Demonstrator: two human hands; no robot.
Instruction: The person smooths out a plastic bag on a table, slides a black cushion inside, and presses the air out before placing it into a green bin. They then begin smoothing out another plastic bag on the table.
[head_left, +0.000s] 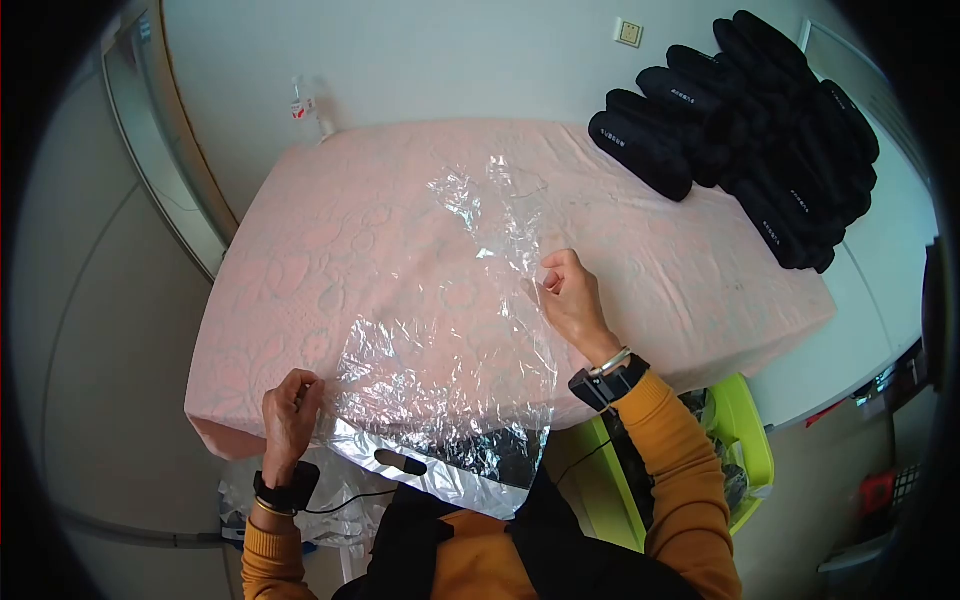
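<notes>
A large clear plastic bag (450,340) lies crinkled on the pink patterned tablecloth (330,230), its handle end with a cut-out slot hanging over the near edge. My left hand (292,408) pinches the bag's left edge near the table's front. My right hand (572,295) grips the bag's right edge further up, fingers closed on the film. Both wrists wear black bands over orange sleeves.
A pile of several black slippers (745,130) sits at the table's far right corner. A small plastic bottle (305,105) stands at the far edge by the wall. A lime-green bin (745,440) stands on the floor to the right, below the table.
</notes>
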